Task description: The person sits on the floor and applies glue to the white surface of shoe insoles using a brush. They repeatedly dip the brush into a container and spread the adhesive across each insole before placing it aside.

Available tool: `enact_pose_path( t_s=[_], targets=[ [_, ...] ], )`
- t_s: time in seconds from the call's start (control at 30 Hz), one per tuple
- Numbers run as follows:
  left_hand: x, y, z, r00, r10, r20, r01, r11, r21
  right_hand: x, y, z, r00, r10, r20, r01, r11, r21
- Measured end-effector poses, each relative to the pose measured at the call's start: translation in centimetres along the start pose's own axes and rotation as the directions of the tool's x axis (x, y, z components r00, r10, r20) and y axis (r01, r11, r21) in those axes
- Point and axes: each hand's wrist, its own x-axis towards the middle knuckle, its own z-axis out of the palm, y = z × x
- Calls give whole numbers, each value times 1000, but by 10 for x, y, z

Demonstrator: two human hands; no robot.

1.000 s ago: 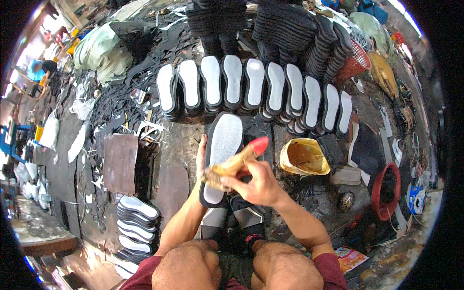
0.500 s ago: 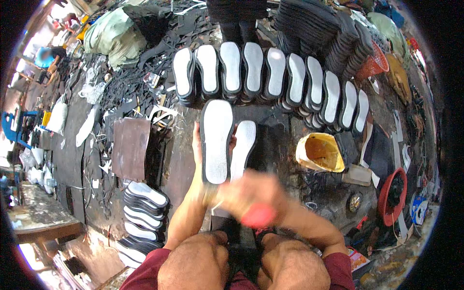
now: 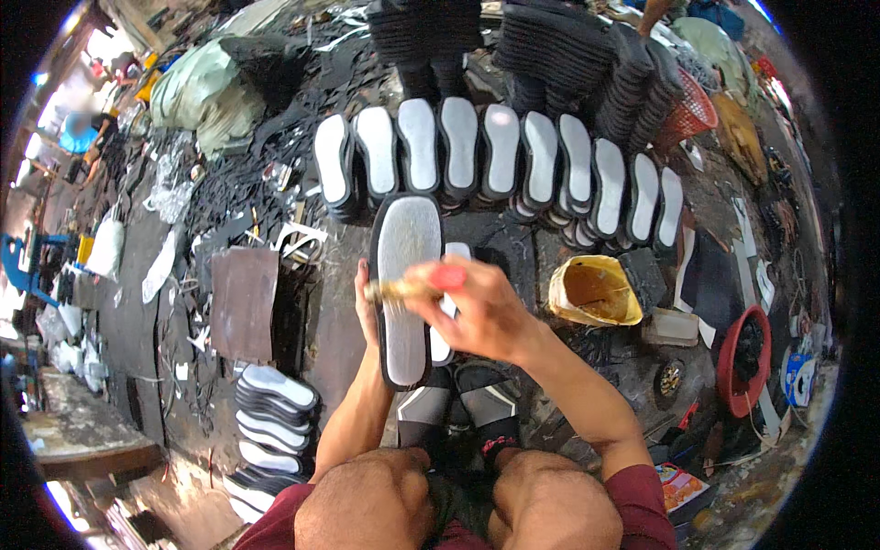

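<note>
My left hand holds up a black-edged shoe sole with a pale grey top face, its fingers mostly hidden behind it. Closed around a brush with a red handle end is my right hand. The bristles lie across the middle of that sole's face. Partly covered by the sole and my right hand is a second white-faced sole; whether my left hand also grips it, I cannot tell. Right of my hands stands a cut-open yellowish container with amber residue inside.
White-topped soles stand in a curved row of stacks ahead, with tall black stacks behind them. More soles are piled at lower left beside a brown board. A red basin sits at right. Black scraps litter the floor.
My right hand, blurred near my left wrist before, has moved up and forward, and the brush now touches the held sole. The sole's face looks greyer and sits slightly lower.
</note>
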Motion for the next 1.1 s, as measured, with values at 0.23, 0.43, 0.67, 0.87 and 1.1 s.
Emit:
enact_pose_path(
  t_s=[0.23,0.43,0.67,0.87,1.1],
  targets=[
    [-14,3,-3,981,-132,139,159,966,-202,38,44,-41,887,391,-244,-348,916,200],
    [1,12,-16,984,-122,129,159,928,-336,1,43,-16,985,153,-80,-139,977,159],
    [41,21,-53,987,-136,88,161,800,-578,-116,-36,13,904,300,304,-415,785,460],
    [72,13,-82,978,-205,-45,191,957,-218,-145,-15,-94,578,705,-411,-583,709,397],
    [191,104,-63,961,-97,-259,111,993,39,-165,-3,-95,522,713,-468,-501,700,508]
  ],
)
